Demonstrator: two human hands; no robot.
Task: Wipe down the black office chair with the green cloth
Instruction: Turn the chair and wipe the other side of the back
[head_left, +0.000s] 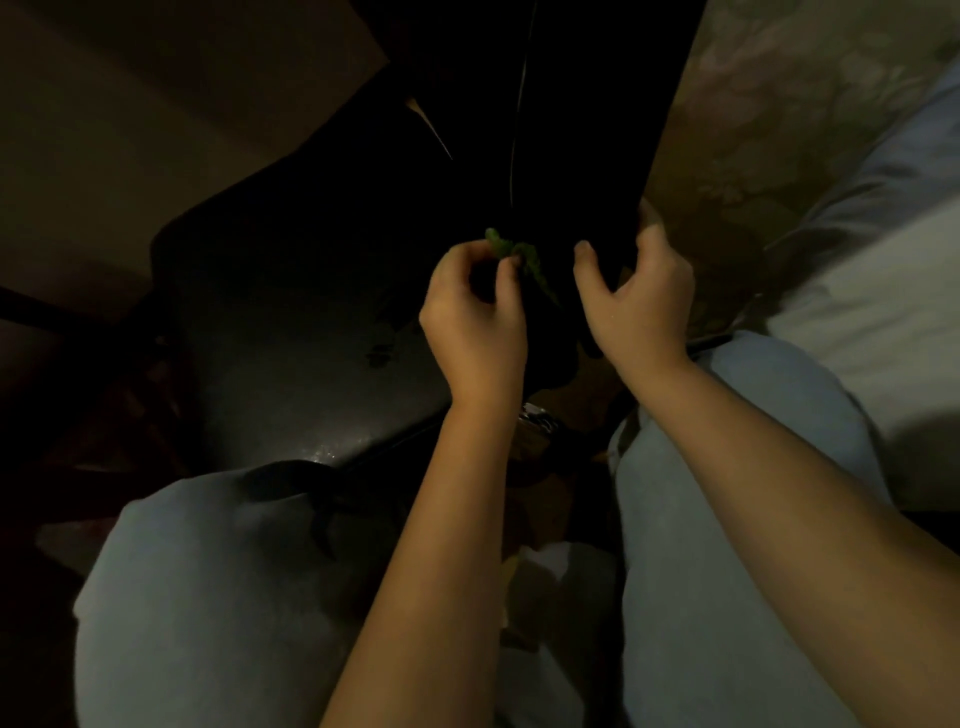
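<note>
The scene is dim. The black office chair (311, 291) fills the upper left and middle, its seat to the left and its dark backrest (571, 130) rising at the top. My left hand (475, 312) pinches the green cloth (519, 260) between thumb and fingertips, right at the foot of the backrest. Only a narrow strip of the cloth shows; the rest is lost in shadow. My right hand (636, 296) curls its fingers around the backrest's lower right edge, thumb on the front face.
My knees in light trousers (218, 597) sit low in the view on both sides. A bed with a floral cover (779, 130) and pale bedding (883, 322) lies to the right. Floor clutter between my knees is too dark to identify.
</note>
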